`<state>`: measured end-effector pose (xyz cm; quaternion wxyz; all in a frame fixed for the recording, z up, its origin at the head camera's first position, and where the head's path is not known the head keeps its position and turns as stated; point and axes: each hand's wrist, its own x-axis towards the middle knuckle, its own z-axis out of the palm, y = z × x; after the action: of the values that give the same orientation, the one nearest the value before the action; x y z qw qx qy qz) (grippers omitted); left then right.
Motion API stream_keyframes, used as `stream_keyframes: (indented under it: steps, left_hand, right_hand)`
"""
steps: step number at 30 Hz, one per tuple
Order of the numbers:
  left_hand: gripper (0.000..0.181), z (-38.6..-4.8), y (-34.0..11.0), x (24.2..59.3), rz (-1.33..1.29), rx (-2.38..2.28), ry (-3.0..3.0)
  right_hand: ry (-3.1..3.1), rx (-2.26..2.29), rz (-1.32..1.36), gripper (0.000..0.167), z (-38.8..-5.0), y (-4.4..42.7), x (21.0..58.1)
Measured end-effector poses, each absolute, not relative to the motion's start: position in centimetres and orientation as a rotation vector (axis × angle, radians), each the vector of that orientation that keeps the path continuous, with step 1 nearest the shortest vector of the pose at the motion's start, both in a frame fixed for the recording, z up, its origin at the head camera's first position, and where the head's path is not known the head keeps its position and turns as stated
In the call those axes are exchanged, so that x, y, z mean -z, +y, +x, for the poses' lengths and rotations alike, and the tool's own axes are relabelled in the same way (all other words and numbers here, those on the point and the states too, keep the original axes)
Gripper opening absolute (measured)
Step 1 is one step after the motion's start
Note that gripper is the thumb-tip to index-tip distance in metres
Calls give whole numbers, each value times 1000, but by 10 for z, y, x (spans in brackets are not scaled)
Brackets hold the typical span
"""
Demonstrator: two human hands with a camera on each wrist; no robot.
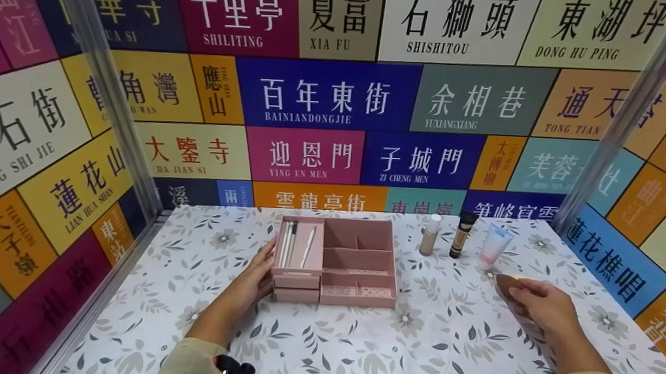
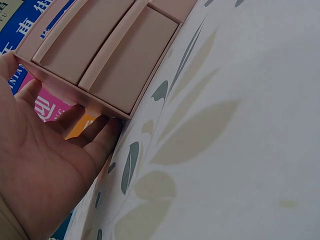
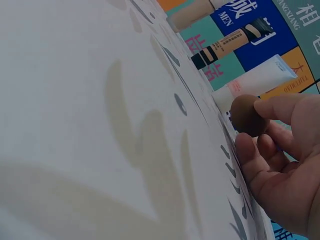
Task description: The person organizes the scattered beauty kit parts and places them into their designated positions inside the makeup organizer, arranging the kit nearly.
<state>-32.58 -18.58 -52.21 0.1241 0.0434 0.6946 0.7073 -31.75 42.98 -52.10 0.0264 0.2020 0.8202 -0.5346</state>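
A pink desktop organizer (image 1: 359,235) stands on the table, with drawers (image 2: 130,60) at its front left. Several slim brushes or pencils (image 1: 290,245) lie in its upper left tray. My left hand (image 1: 255,275) rests against the organizer's left side, fingertips touching the wall. To the right, my right hand (image 1: 542,304) pinches a brown rounded piece (image 3: 246,116), apparently a makeup sponge, between thumb and fingers just above the table. Behind it stand a white and pink tube (image 1: 497,248), a black-capped foundation tube (image 1: 461,238) and a white-capped beige bottle (image 1: 429,239).
A white cloth (image 1: 346,355) with a grey leaf and flower print covers the table. Colourful panels with place names (image 1: 327,94) wall in the back and both sides. Upright clear strips (image 1: 113,92) mark the corners.
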Motion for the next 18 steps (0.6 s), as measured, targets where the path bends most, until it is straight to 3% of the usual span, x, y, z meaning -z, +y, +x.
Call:
stream_keyframes:
  steps: [18]
  left_hand:
    - [52,-326,-185,520,94,-2059,2010]
  right_hand:
    - [2440,1760,493,76,-317,397,501]
